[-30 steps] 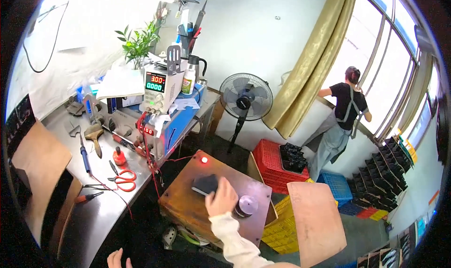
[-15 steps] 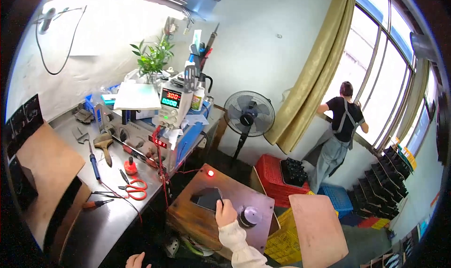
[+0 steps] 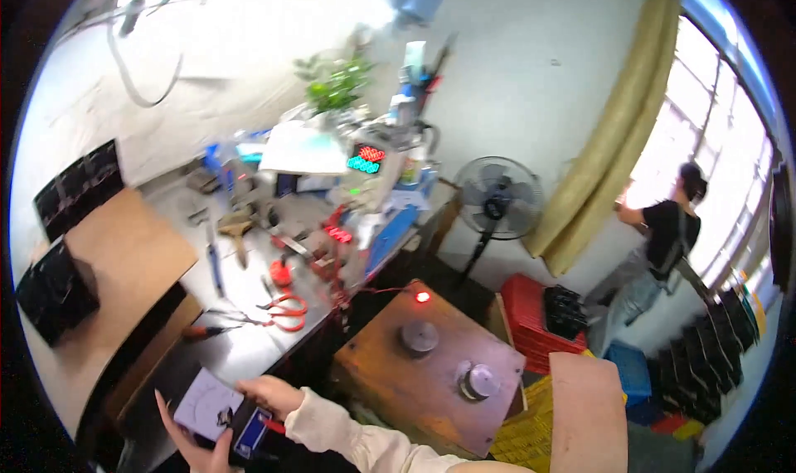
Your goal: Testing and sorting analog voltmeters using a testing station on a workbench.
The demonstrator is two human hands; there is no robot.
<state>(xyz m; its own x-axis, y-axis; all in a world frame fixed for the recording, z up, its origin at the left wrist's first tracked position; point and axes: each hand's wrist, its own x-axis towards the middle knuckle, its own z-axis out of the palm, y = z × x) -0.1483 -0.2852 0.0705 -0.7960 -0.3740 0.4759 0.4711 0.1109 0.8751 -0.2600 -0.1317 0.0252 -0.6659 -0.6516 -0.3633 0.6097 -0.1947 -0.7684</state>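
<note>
The right sleeve [image 3: 356, 433] was plain cream, long, loose and softly creased, ending just short of the right hand [image 3: 278, 395]. That and the left hand [image 3: 199, 452] were bare.

Characters are visible on four items; none is sharp enough to read. Power supply [image 3: 366, 160], eleven o'clock from centre: dark screen, red digits above cyan digits, smeared. Small display [image 3: 338, 235], nine o'clock: one row of red digits, blurred. White dial meter [image 3: 203, 400], between seven and eight o'clock: curved scale, marks too fine. Bottle [image 3: 409, 171], twelve o'clock: coloured label, indistinct.
</note>
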